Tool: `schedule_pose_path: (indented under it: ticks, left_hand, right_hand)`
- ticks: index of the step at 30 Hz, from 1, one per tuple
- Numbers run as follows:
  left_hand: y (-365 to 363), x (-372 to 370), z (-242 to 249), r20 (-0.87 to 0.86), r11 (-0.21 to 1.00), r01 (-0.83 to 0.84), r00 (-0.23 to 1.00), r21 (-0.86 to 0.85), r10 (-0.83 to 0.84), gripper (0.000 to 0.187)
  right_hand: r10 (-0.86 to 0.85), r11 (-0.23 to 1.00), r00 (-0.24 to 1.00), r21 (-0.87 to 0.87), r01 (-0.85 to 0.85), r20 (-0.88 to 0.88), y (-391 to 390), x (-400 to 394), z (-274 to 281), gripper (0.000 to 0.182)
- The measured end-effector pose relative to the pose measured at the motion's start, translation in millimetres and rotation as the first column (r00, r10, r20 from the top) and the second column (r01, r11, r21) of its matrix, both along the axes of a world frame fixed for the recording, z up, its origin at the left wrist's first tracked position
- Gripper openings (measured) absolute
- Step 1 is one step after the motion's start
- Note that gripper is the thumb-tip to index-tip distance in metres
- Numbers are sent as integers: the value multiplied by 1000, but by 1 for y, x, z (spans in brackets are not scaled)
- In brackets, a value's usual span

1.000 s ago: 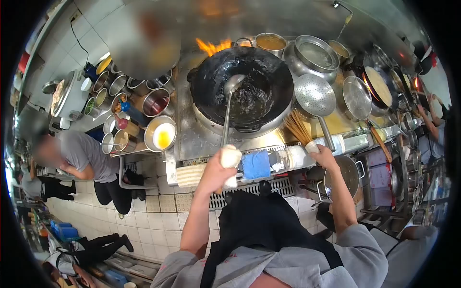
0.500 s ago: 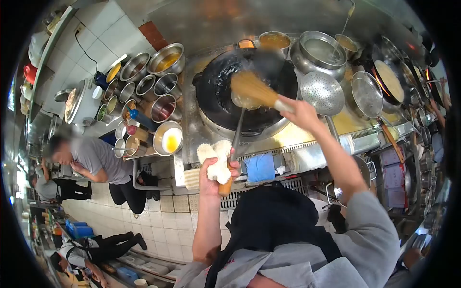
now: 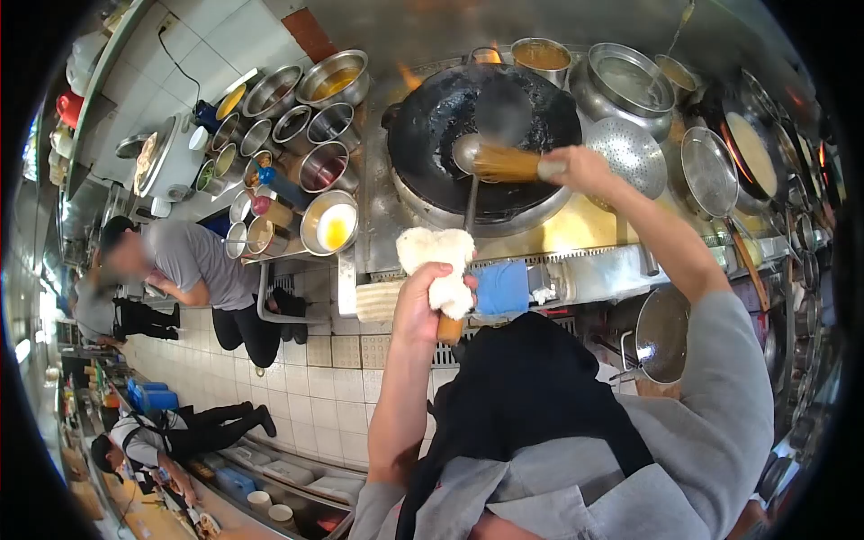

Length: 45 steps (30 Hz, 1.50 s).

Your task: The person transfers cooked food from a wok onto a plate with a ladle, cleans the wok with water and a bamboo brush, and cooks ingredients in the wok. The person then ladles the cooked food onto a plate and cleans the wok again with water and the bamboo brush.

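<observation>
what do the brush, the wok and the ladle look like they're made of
Brush: straw-coloured splints, likely bamboo, matte. Wok: dark, blackened metal, probably seasoned steel or iron, wet sheen. Ladle: grey shiny metal bowl and shaft, seemingly steel; its handle end looks wooden below the white cloth.

Steel seasoning bowls [image 3: 306, 135] at ten o'clock; perforated strainer [image 3: 633, 155] at two; blue cloth [image 3: 502, 288] centre; crouching person [image 3: 193, 270] at nine.
</observation>
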<state>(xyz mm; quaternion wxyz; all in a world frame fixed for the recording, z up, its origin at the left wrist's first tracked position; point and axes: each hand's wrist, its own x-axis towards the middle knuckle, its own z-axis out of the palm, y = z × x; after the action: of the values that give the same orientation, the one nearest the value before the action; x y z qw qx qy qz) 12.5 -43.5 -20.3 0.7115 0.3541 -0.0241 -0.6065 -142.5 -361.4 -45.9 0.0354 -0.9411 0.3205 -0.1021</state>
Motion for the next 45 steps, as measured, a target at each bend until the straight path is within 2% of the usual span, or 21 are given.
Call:
schedule_pose_path:
  ticks: [2, 10, 13, 15, 17, 18, 20, 23, 25, 29, 31, 33, 35, 36, 37, 38, 39, 41, 42, 43, 45]
  left_hand:
    - [-4, 3, -4, -20, 999, 26, 999, -19, -27, 53]
    - [-5, 8, -5, -175, 996, 15, 984, -91, -31, 51]
    - [-5, 6, 3, -317, 995, -61, 948, -81, 32, 50]
    - [-6, 8, 5, -337, 994, -61, 941, -87, 29, 50]
    - [-2, 8, -1, -381, 995, -42, 925, -87, 6, 49]
    - [1, 7, -2, -382, 996, -62, 924, -65, 33, 50]
    - [2, 9, -4, -383, 995, -88, 921, -40, 66, 50]
    - [7, 10, -11, -241, 998, -57, 969, 12, 58, 57]
    - [9, 9, -10, -86, 993, -80, 992, 89, 87, 57]
    - [13, 15, -16, -333, 998, -61, 941, 26, 67, 51]
    - [13, 14, -9, -266, 999, -48, 963, 23, 52, 50]
    - [14, 13, -4, -194, 998, -52, 979, 31, 57, 50]
    - [25, 23, -22, 25, 997, 46, 999, 64, -48, 51]
    - [36, 22, -23, 358, 974, -5, 930, 227, -79, 54]
    - [44, 22, -27, 545, 914, -52, 816, 403, -194, 56]
    - [52, 3, -15, 689, 933, -105, 704, 345, -175, 58]
    - [61, 2, -14, 764, 926, 13, 561, 378, -319, 62]
    - [80, 32, -72, 947, 951, 147, 135, 272, -291, 73]
    - [96, 19, -44, 903, 906, 74, -153, 416, -402, 79]
    - [102, 21, -47, 877, 894, 32, -212, 448, -432, 75]
    - [111, 36, -49, 942, 929, 206, -201, 308, -268, 72]
  right_hand:
    - [-94, 995, 995, -40, 94, -11, -4, 6, 0, 38]
    - [-59, 979, 998, -197, 62, 19, 24, 19, 0, 31]
    - [21, 996, 995, 88, -29, 95, -10, 20, -14, 29]
    - [-156, 988, 988, -25, 156, -5, 24, 32, 13, 35]
    - [-35, 999, 999, 37, 33, 41, 30, 29, -9, 33]
    - [24, 974, 985, 218, -62, 171, 5, 26, -35, 30]
    - [-114, 971, 992, 215, 101, 48, 4, 26, -8, 32]
    - [-134, 988, 961, 47, 150, -240, 42, 32, 10, 33]
    - [-18, 964, 991, 264, -18, 133, 5, 12, -41, 28]
    - [-229, 972, 973, 42, 230, -13, 37, 15, 0, 32]
    - [-179, 957, 976, 252, 145, 120, 35, 1, -13, 28]
    - [-341, 878, 915, 422, 227, 217, 29, -5, -17, 28]
    - [-434, 858, 886, 374, 351, 165, 49, -2, 8, 31]
    - [-436, 851, 888, 387, 356, 143, 54, -1, 9, 35]
    - [-464, 845, 832, 432, 315, 303, 62, -7, 9, 37]
    - [-499, 835, 768, 461, 302, 401, 60, -7, 3, 41]
    - [-539, 793, 712, 558, 247, 451, 62, -12, 9, 45]
    - [-521, 777, 618, 627, 57, 589, 51, -9, -12, 45]
    - [-619, 579, 592, 809, -101, 516, 53, -14, -4, 45]
    - [-663, 505, 517, 834, -223, 541, 49, -14, -14, 43]
    - [-814, 269, 391, 875, -402, 430, 47, -20, -23, 37]
